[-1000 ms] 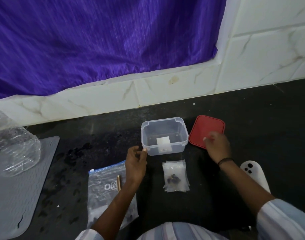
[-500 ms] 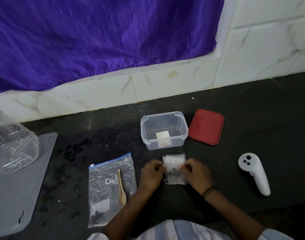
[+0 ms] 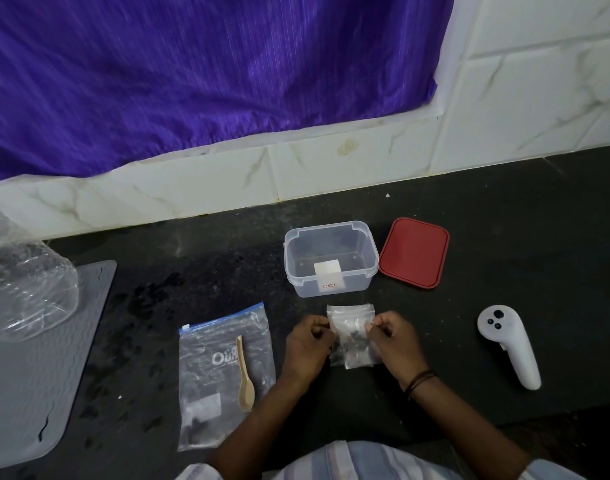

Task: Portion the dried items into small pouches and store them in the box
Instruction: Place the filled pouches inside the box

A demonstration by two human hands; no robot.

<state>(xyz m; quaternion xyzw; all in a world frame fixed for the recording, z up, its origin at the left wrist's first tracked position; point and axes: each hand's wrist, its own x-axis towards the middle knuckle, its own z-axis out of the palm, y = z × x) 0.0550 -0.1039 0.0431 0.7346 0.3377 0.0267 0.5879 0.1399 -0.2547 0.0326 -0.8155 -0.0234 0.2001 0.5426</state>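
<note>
So both hands are pinching the small pouch (image 3: 351, 336) by its sides, left hand (image 3: 308, 344) and right hand (image 3: 393, 341), just below the open box (image 3: 331, 258) on the desk (image 3: 504, 209).

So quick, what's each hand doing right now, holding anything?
Left hand: fingers curled, pinching the left edge of the small pouch.
Right hand: fingers curled, pinching the pouch's right edge.

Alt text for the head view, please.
Both hands, left and right, pinch a small pouch of dark bits on a black counter, near an open box, red lid, zip bag and spoon.
</note>
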